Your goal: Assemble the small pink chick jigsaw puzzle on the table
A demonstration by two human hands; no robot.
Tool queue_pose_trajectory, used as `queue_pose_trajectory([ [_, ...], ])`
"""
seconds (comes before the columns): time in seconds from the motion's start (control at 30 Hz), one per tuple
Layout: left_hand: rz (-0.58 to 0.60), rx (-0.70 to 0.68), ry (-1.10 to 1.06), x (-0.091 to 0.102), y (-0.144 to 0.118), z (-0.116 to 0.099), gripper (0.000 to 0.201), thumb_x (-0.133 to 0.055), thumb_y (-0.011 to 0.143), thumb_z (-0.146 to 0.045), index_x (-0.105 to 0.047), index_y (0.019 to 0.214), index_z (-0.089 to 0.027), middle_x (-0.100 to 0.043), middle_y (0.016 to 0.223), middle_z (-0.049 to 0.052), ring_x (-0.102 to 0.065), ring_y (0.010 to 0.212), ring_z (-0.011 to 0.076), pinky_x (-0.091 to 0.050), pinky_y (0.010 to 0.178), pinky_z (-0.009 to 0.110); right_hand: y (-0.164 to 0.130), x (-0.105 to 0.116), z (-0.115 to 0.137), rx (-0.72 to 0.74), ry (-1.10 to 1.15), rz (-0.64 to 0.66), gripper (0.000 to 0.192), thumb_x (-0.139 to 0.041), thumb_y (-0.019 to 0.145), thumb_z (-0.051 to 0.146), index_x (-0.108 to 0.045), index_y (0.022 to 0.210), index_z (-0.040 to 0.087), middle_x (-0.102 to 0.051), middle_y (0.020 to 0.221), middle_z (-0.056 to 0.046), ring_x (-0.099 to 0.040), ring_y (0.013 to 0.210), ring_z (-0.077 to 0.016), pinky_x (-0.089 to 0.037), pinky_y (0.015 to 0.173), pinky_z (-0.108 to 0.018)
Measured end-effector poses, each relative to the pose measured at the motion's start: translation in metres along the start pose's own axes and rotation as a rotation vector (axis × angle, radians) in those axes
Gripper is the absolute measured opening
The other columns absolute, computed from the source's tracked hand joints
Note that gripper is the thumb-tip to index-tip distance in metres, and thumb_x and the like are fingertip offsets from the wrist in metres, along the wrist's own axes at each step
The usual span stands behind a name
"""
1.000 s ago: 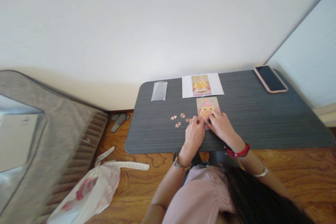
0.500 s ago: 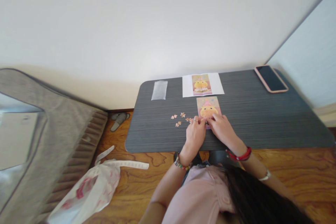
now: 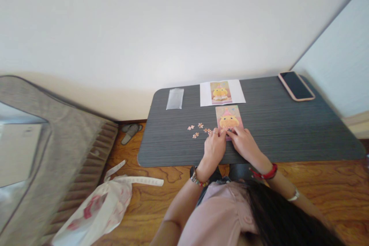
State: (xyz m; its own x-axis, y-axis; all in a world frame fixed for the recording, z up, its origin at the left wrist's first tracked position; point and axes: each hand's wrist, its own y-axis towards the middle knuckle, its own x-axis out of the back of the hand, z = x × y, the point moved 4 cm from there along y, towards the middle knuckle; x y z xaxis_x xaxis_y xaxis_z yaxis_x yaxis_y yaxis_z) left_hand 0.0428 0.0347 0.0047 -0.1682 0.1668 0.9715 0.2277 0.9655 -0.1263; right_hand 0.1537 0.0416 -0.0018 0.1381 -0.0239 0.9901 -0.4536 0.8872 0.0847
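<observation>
A small jigsaw puzzle [image 3: 228, 114] with a yellow plush figure in a pink party hat lies on the dark table, mostly assembled. My left hand [image 3: 215, 145] is closed at its lower left edge, with thumb and fingers gripping the border. On the lower part of the picture rests my right hand [image 3: 244, 141], its fingertips pinched together close to my left thumb; whatever sits between them is too small to make out. Both hands cover the bottom of the puzzle. Several loose jigsaw pieces [image 3: 195, 135] are scattered left of my left hand.
Behind the puzzle lies a white sheet [image 3: 205, 94] printed with the same picture. A clear plastic bag [image 3: 175, 98] is at the table's back left, and a phone [image 3: 297, 86] at the back right. A white carrier bag [image 3: 115, 203] and slippers [image 3: 130, 133] are on the floor.
My right fingers have shifted slightly and uncover a little more of the puzzle's middle. My left hand stays at its edge, and the loose pieces lie as before.
</observation>
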Motion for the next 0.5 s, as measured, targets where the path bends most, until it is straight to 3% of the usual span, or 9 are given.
queue_pose_trajectory([
  [0.2,0.008,-0.023,-0.005,-0.001,0.003,0.000,0.028,-0.032,0.091,-0.021,-0.051,0.112,-0.021,-0.050,0.101,0.007,-0.053,0.091,0.0173,-0.048,0.075,0.028,0.004,0.001,-0.001,0.027,-0.013,0.026,0.032,-0.041,0.086,0.013,-0.064,0.107,0.017,-0.060,0.095,-0.011,-0.053,0.084,-0.0204,-0.031,0.073,-0.032],
  [0.5,-0.011,-0.041,0.017,0.000,0.001,0.009,0.036,-0.033,0.090,-0.015,-0.046,0.122,-0.027,-0.050,0.100,0.005,-0.053,0.090,0.0161,-0.047,0.070,0.024,0.005,-0.002,-0.006,-0.002,0.046,0.021,0.033,-0.039,0.088,0.014,-0.065,0.108,0.019,-0.060,0.093,-0.009,-0.053,0.083,-0.0188,-0.032,0.073,-0.030],
])
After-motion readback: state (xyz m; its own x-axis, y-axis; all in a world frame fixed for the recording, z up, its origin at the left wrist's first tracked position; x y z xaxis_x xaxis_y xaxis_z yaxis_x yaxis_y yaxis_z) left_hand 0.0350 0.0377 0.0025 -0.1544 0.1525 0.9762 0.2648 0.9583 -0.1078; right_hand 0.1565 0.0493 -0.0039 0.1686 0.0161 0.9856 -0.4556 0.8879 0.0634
